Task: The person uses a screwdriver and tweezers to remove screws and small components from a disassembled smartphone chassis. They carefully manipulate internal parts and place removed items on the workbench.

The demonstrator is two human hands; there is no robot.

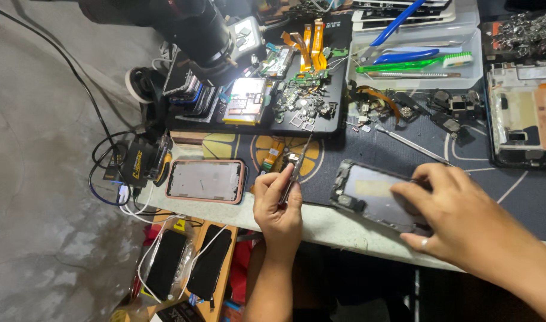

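Note:
My left hand [277, 203] grips thin metal tweezers [298, 168] whose tips point up toward a small part [292, 158] on the dark work mat [487, 179]. My right hand [458, 209] lies flat on an opened phone body [368, 194] at the table's front edge, fingers pressing its right end. A ring shows on one right finger. To the left of my left hand lies a pink-rimmed phone frame [206, 180].
A black tray [338, 89] of small boards, flex cables and loose parts sits behind. A clear tray [416, 59] holds blue and green tools and a toothbrush. A microscope lens [189, 30] hangs at top left. Another phone frame [523, 113] lies right. Cables and phones hang below left.

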